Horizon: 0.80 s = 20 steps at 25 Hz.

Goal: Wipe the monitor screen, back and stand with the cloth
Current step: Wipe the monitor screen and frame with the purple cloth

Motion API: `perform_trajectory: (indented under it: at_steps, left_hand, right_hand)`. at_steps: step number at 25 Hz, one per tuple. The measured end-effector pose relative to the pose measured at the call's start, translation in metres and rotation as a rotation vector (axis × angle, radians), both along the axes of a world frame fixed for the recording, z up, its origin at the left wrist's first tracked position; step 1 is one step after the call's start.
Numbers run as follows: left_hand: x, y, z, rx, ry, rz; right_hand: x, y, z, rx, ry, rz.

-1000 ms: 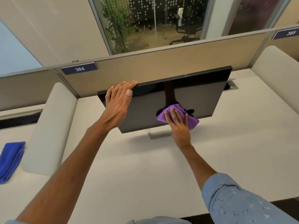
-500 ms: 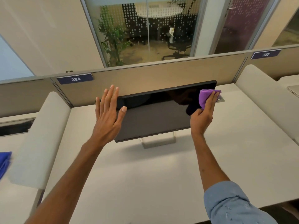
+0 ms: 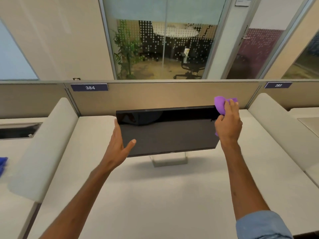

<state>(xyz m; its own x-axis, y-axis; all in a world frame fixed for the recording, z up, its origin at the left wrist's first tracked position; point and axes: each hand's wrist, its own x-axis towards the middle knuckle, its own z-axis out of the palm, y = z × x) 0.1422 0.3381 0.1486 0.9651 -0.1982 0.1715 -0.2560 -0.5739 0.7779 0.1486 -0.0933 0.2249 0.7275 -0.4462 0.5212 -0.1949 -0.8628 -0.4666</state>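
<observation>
A black monitor (image 3: 169,130) stands on its grey stand (image 3: 170,161) in the middle of the white desk, its screen dark. My left hand (image 3: 119,145) holds the monitor's left edge, thumb on the screen and fingers behind the panel. My right hand (image 3: 227,121) grips a purple cloth (image 3: 221,104) at the monitor's top right corner. The cloth bulges above the corner and a bit of it shows below my hand.
A beige partition (image 3: 155,95) with tags 384 and 385 runs close behind the monitor. Padded white dividers (image 3: 44,149) flank the desk on both sides. A blue cloth (image 3: 3,163) lies at the far left edge.
My right hand carried the purple cloth from the lower middle of the screen up to the top right corner. My left hand slid from the top left corner down to the left edge.
</observation>
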Motion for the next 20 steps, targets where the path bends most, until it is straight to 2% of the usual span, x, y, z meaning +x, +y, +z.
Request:
perform_trajectory:
  at_steps: [6, 9, 12, 14, 16, 18, 20]
  left_hand:
    - [0.0, 0.003, 0.005, -0.004, 0.01, -0.048]
    - [-0.001, 0.007, 0.006, 0.01, 0.026, -0.045]
    - [-0.005, 0.01, 0.008, -0.007, -0.019, -0.056]
    - [-0.005, 0.01, 0.009, -0.016, -0.01, -0.061]
    - [-0.008, 0.011, 0.008, -0.006, -0.018, -0.066]
    - [-0.013, 0.015, 0.004, 0.009, -0.039, -0.086]
    - [-0.017, 0.019, 0.0, 0.024, -0.05, -0.104]
  right_hand:
    - [-0.009, 0.09, 0.012, -0.138, 0.086, 0.159]
    - [-0.012, 0.137, 0.018, -0.077, 0.07, 0.309]
    - [-0.013, 0.147, 0.04, 0.118, 0.129, 0.578]
    - [-0.018, 0.126, 0.057, 0.27, 0.056, 0.484]
    - [-0.024, 0.094, 0.062, 0.303, -0.034, 0.224]
    - [-0.028, 0.071, 0.055, 0.144, 0.048, 0.033]
    - [-0.026, 0.072, 0.04, -0.022, 0.219, 0.009]
